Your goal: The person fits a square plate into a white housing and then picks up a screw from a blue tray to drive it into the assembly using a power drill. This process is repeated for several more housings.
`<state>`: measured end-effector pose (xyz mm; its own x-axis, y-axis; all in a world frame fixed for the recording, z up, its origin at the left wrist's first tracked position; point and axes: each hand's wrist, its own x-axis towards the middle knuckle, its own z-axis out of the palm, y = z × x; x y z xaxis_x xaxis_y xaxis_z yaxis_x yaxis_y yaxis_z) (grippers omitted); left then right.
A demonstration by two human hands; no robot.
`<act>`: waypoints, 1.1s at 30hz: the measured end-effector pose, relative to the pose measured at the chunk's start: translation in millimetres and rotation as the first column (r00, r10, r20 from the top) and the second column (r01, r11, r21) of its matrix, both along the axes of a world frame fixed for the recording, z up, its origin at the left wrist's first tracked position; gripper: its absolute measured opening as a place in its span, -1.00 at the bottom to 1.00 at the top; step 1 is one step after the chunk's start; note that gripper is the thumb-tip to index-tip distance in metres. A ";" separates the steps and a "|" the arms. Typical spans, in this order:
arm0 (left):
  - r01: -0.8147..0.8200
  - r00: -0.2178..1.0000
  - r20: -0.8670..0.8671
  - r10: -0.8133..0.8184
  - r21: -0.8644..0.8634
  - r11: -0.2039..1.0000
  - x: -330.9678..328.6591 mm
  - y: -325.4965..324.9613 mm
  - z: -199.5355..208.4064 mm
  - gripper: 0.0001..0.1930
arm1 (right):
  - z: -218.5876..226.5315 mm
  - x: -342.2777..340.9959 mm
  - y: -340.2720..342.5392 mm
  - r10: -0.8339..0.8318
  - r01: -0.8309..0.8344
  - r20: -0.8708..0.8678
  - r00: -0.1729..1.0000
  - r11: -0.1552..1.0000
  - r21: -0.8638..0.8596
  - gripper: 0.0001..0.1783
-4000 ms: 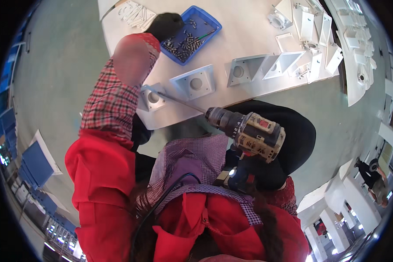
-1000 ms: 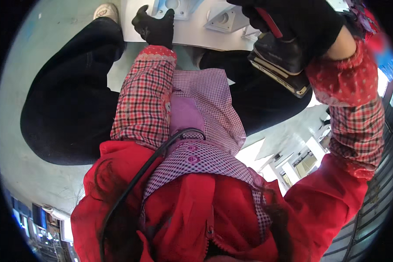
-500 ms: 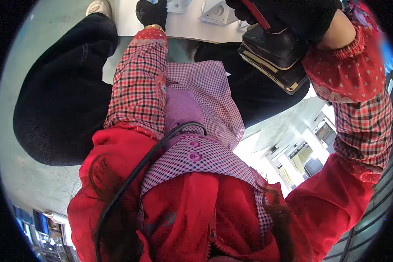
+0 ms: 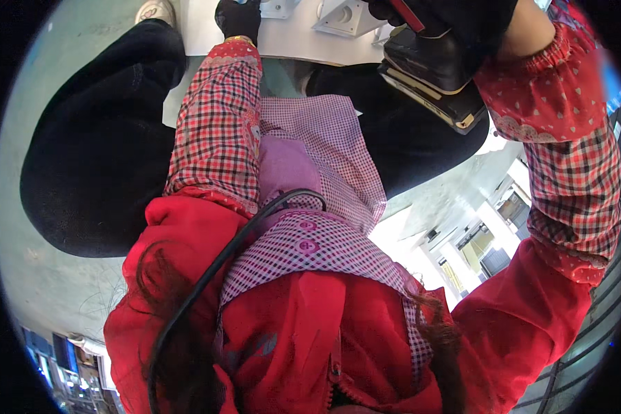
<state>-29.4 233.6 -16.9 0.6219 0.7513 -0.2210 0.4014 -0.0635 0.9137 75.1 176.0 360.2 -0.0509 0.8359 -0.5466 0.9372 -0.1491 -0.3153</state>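
Observation:
My right hand (image 4: 488, 27), in a black glove, is wrapped round the grip of a cordless power drill (image 4: 428, 63) at the upper right. The drill's thick black battery base faces me, and a red strip shows on its grip; its front end is out of view. At the top edge my left hand (image 4: 238, 21), also black-gloved, rests at the white work surface (image 4: 283, 47) with fingers curled. What it holds, if anything, is hidden. Just right of it lies a white part (image 4: 278, 8). Farther right is a white angled bracket (image 4: 347, 19) with a round hole.
My dark-trousered legs (image 4: 93, 145) are spread below the work surface's near edge. A black cable (image 4: 200, 286) runs down across my checked apron (image 4: 310, 245). Dark slatted bars (image 4: 579, 352) stand at the lower right.
My right hand and the drill have shifted slightly farther away, toward the top of the view. The left hand has barely moved, and the white parts lie almost the same.

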 end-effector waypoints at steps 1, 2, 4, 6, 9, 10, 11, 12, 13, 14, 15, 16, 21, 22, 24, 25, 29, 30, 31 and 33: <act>-0.062 0.998 0.035 0.057 0.165 0.984 3.3 -2.5 4.8 -0.55 | 0.0 1.2 -1.0 -0.003 0.003 0.004 1.000 1.000 -0.004 -0.88; -0.059 0.998 0.036 0.053 0.162 0.985 4.7 -3.7 9.1 -0.55 | 0.1 1.0 -2.9 -0.006 0.006 0.007 1.000 1.000 -0.011 -0.88; 0.029 0.999 0.030 -0.026 -0.107 0.994 3.9 -2.4 23.0 -0.56 | 0.3 1.9 -3.9 -0.004 0.004 0.006 1.000 1.000 -0.013 -0.88; 0.027 1.000 0.007 -0.027 -0.052 0.998 2.3 -2.4 14.7 -0.55 | 0.5 1.6 -2.7 0.007 -0.007 0.001 1.000 1.000 -0.013 -0.89; 0.025 1.000 0.010 -0.026 0.127 0.992 0.5 4.8 -1.9 -0.56 | 1.5 3.2 1.3 0.024 -0.024 0.006 1.000 1.000 -0.004 -0.89; 0.029 0.999 0.035 -0.039 0.236 0.971 4.0 3.9 1.7 -0.57 | -6.1 7.3 -0.9 -0.012 0.012 -0.008 1.000 1.000 -0.006 -0.94; 0.031 0.998 0.042 -0.042 0.233 0.972 7.5 1.6 6.3 -0.57 | -9.7 10.2 -3.7 -0.048 0.048 -0.019 0.999 0.999 -0.009 -0.97; 0.059 0.997 0.035 -0.065 0.161 0.985 11.2 -1.4 11.9 -0.56 | -8.7 12.6 -7.4 -0.051 0.051 -0.009 0.999 0.999 -0.012 -0.97; 0.088 0.996 0.023 -0.090 0.092 0.992 11.0 -3.0 17.2 -0.55 | -8.6 11.2 -8.1 -0.002 0.004 0.074 0.997 1.000 -0.027 -0.94; 0.091 0.995 0.032 -0.095 0.090 0.992 13.5 -5.5 20.8 -0.55 | -6.5 10.2 -9.9 0.048 -0.041 0.160 0.986 0.998 -0.048 -0.89; 0.124 0.989 0.075 -0.125 0.019 0.992 18.7 -9.1 24.7 -0.53 | -1.8 10.6 -11.4 0.038 -0.030 0.165 0.986 0.998 -0.049 -0.89; 0.143 0.986 0.095 -0.139 -0.034 0.989 11.9 -2.7 24.4 -0.52 | -3.5 7.5 -10.4 0.032 -0.028 0.150 0.988 0.999 -0.029 -0.89; 0.151 0.984 -0.105 -0.142 0.078 0.985 -8.3 17.7 3.5 -0.59 | 10.2 -8.7 -24.7 -0.051 0.048 0.121 0.991 0.998 0.034 -0.89; 0.176 0.980 -0.107 -0.166 0.089 0.980 -1.5 16.3 11.3 -0.61 | 25.2 -11.3 -36.2 -0.081 0.076 0.132 0.988 0.996 0.039 -0.89; 0.174 0.975 -0.160 -0.155 0.110 0.979 -16.6 32.9 14.0 -0.60 | 31.9 -15.7 -49.5 -0.128 0.120 0.095 0.987 0.989 0.086 -0.89; 0.205 0.969 -0.161 -0.189 0.090 0.975 -8.4 23.2 19.6 -0.59 | 37.4 -16.0 -60.8 -0.180 0.171 0.105 0.978 0.982 0.083 -0.89; 0.157 0.987 -0.029 -0.157 -0.018 0.987 19.1 -10.1 63.3 -0.58 | 31.6 -9.3 -85.5 -0.506 0.523 -0.165 0.847 0.848 0.082 -0.93; 0.160 0.987 -0.026 -0.160 -0.014 0.987 21.9 -13.3 66.0 -0.58 | 28.3 -14.5 -94.4 -0.359 0.357 -0.030 0.933 0.913 0.198 -0.93; 0.113 0.988 -0.108 -0.106 0.060 0.992 -6.6 17.7 49.7 -0.59 | 5.1 -20.2 -91.2 -0.163 0.141 0.035 0.986 0.927 0.348 -0.91; 0.115 0.989 -0.100 -0.112 0.029 0.993 -3.9 9.7 35.6 -0.59 | 5.4 -39.3 -93.4 -0.492 0.499 -0.091 0.866 0.862 0.089 -0.92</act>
